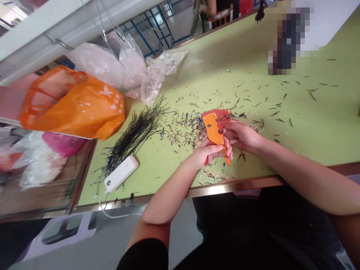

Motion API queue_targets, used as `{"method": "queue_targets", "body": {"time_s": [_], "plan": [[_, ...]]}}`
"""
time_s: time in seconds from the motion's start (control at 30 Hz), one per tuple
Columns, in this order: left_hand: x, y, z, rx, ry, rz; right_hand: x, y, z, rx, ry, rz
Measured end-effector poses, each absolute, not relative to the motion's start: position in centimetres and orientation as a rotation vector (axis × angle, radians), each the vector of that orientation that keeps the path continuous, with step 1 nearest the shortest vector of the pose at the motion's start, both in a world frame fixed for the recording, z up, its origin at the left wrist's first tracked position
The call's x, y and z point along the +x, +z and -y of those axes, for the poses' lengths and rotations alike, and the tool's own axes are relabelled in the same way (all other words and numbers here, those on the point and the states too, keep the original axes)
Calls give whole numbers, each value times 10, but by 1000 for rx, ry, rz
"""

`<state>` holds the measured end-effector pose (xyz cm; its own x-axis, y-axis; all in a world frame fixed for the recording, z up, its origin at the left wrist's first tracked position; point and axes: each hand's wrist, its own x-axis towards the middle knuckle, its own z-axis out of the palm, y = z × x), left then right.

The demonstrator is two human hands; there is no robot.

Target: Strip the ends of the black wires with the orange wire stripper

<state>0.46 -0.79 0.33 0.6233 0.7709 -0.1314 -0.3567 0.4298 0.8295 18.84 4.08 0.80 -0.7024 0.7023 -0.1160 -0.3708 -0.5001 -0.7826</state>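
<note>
An orange and red wire stripper (211, 127) is gripped by its handles in my left hand (206, 152), jaws pointing up and away from me. My right hand (239, 135) is close beside the tool's jaws, fingers bent together near their right side. Whatever those fingers pinch is too small or hidden to make out. Under and around the tool lie many short black wire offcuts (182, 138) and thin coppery strands. A long bundle of black wires (137, 131) with small blue ends rests to the left.
A white power bank (122, 173) with a cable lies by the wire bundle. An orange bag (84, 105) and clear plastic bags (112, 63) occupy the left and back of the green table (317, 131). A white sheet (329, 22) is at the far right. Another person (209, 9) is beyond the table.
</note>
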Motion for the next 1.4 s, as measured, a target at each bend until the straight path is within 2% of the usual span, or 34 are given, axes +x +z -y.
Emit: {"method": "queue_targets", "body": {"time_s": [0.6, 1.2, 1.3, 1.4], "plan": [[9, -2, 9, 964, 799, -572, 181, 1, -39, -504, 2159, 992], [15, -2, 7, 839, 862, -709, 174, 2, -37, -699, 2128, 896], [7, 3, 0, 775, 870, -671, 182, 0, -46, -767, 2022, 963], [-5, 3, -8, 808, 858, -687, 194, 0, -56, -937, 1747, 1144]]}}
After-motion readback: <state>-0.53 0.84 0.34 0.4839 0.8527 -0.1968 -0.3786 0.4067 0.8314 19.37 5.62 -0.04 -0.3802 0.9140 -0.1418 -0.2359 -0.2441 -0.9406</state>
